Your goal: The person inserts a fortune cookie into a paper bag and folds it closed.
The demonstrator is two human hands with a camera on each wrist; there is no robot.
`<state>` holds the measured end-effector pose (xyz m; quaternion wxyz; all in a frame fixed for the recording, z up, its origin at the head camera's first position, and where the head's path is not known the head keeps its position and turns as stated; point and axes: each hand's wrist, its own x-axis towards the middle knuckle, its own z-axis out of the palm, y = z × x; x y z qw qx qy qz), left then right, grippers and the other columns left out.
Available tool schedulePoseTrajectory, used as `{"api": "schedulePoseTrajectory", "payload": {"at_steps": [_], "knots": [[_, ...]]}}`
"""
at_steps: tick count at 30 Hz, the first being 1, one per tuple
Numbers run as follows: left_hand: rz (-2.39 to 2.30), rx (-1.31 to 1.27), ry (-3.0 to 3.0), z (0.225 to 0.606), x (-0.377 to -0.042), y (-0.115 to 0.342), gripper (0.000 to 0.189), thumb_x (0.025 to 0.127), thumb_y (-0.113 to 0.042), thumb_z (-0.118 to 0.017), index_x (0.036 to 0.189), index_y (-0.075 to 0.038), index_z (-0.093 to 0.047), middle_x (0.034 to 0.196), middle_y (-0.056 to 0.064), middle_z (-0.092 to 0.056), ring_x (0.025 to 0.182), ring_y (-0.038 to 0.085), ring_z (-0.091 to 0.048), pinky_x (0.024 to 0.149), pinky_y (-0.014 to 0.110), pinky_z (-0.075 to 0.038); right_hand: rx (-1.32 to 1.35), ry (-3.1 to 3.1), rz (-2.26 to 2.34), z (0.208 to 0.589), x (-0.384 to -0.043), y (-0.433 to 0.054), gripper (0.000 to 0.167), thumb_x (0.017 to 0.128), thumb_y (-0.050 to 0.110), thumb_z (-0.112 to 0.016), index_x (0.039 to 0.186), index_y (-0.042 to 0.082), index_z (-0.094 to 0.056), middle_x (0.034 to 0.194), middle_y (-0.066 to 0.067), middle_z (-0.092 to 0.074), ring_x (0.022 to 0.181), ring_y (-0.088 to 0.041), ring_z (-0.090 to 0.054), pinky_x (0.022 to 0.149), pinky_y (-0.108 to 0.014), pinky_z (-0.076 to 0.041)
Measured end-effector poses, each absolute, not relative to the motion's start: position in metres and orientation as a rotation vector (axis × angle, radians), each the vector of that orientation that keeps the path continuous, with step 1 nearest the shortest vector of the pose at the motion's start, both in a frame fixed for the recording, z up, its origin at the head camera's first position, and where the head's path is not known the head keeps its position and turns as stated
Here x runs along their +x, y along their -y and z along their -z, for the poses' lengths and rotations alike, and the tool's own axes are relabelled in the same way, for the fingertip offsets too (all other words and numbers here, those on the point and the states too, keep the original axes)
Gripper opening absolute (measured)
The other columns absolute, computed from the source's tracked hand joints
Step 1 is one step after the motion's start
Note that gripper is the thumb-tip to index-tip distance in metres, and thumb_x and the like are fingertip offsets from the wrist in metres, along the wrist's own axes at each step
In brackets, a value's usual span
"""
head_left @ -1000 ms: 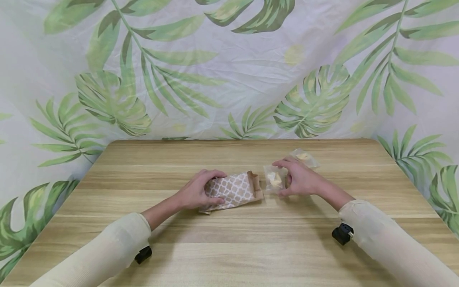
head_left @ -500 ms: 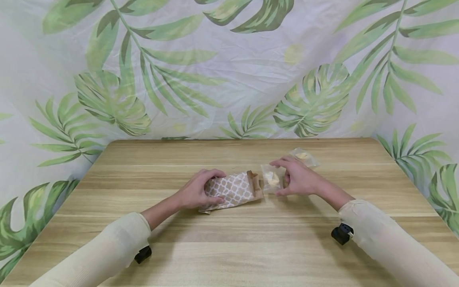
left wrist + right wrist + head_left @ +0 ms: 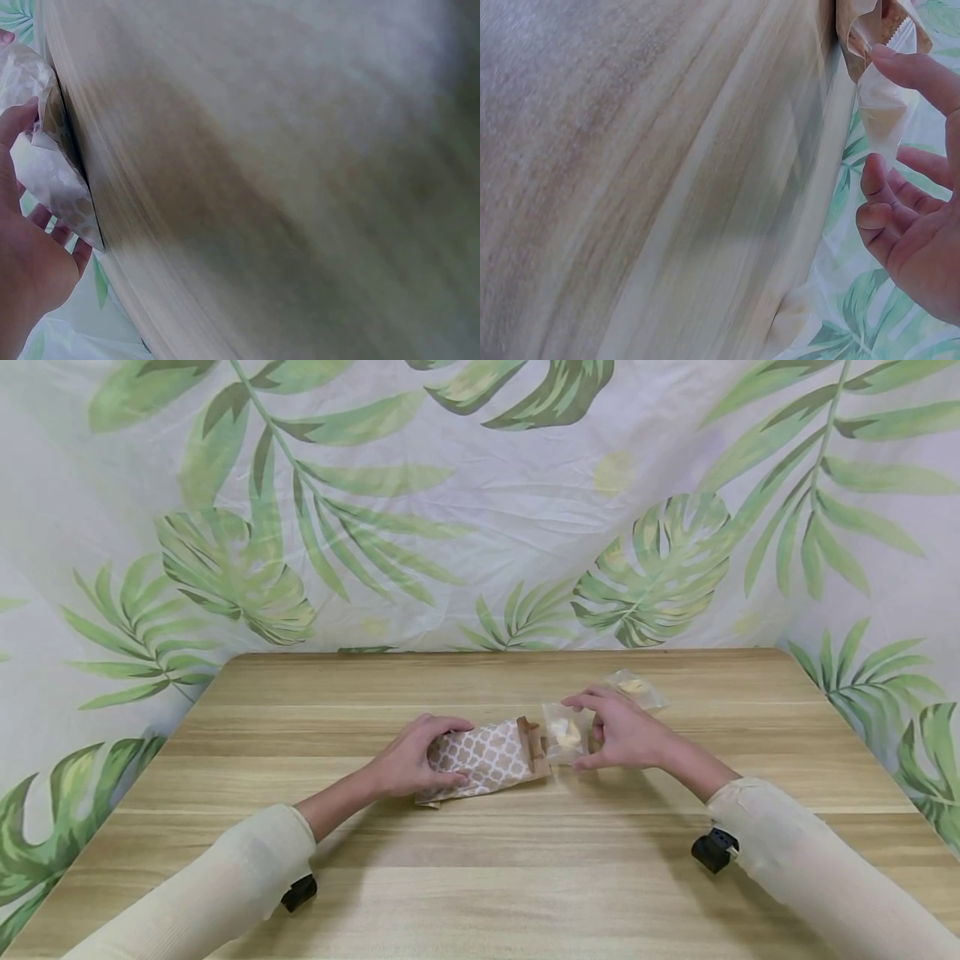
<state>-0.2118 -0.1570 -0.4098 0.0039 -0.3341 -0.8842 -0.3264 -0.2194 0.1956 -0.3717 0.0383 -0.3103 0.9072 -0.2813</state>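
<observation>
- Head view: the left hand (image 3: 408, 756) grips the patterned paper bag (image 3: 483, 760) from its 9 o'clock end, thumb on the near edge and fingers over the far edge.
- The bag lies on its side around the middle of the wood-grain worktop (image 3: 480, 893), its brown mouth facing 3 o'clock.
- Just off that mouth, between 2 and 3 o'clock from the bag, is a clear packet (image 3: 564, 733) with pale yellow contents; whether its edge reaches inside cannot be told.
- The right hand (image 3: 626, 731), at the packet's 3 o'clock, pinches it between thumb and fingers.
- A second packet (image 3: 636, 688) lies at 2 o'clock from the first, partly behind that hand.
- Leaf-printed cloth (image 3: 525, 510) hangs at 12 o'clock, beyond the worktop.
- Left wrist view: between 8 and 9 o'clock, thumb and fingers curl around the crumpled bag.
- Right wrist view: at 2 o'clock, the packet's serrated edge shows near the thumb, against the bag's opening; the second packet sits blurred at 5 o'clock.
</observation>
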Motion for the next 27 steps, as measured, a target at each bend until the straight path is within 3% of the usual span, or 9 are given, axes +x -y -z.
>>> {"api": "schedulePoseTrajectory", "payload": {"at_steps": [27], "knots": [[1.075,-1.005,2.768,0.4091,-0.2092,0.1568,0.069,0.075,-0.028,-0.094,0.133,-0.005,-0.065,0.128,0.009,-0.067,0.117,0.029,-0.058,0.101,0.051,-0.047,-1.053,-2.786,0.884,0.3682,-0.2138,-0.1858,0.083,0.069,0.018,-0.098,0.139,-0.002,-0.059,0.118,-0.009,-0.06,0.07,-0.008,-0.055,0.067,-0.027,-0.048]]}}
